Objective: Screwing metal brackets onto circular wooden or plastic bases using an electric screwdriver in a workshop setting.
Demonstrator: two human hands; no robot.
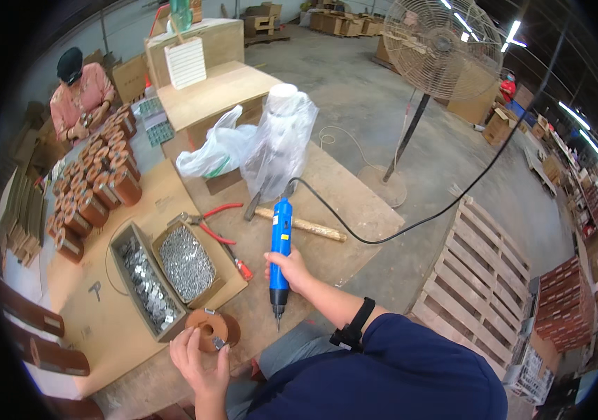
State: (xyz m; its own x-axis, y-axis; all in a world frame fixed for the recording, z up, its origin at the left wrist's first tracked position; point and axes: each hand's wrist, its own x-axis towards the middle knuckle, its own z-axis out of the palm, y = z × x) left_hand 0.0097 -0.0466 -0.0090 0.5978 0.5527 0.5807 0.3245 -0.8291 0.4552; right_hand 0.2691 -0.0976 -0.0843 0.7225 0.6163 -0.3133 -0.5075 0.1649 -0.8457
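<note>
My right hand (pixel 289 270) is wrapped around a blue electric screwdriver (pixel 281 231). Its black nose and bit point down over the table's near edge, and a black cord leaves its top. Lower left, my left hand (pixel 201 364) grips the near side of a reddish-brown cylinder (pixel 203 321) with a round hole in its top. A small metal piece (pixel 219 343) sits by the thumb at the cylinder's rim. Behind it, one open box holds flat metal pieces (pixel 146 283) and another holds many screws (pixel 185 262). The bit stands apart from the cylinder.
Red-handled pliers (pixel 218 224), a hammer (pixel 251 207) and a red-handled screwdriver (pixel 244 270) lie beyond the boxes. Many brown cylinders (pixel 92 210) stand at left, near a co-worker in pink (pixel 89 94). Plastic-wrapped material (pixel 278 147) is ahead; a fan (pixel 442 45) and wooden pallet (pixel 477 273) are right.
</note>
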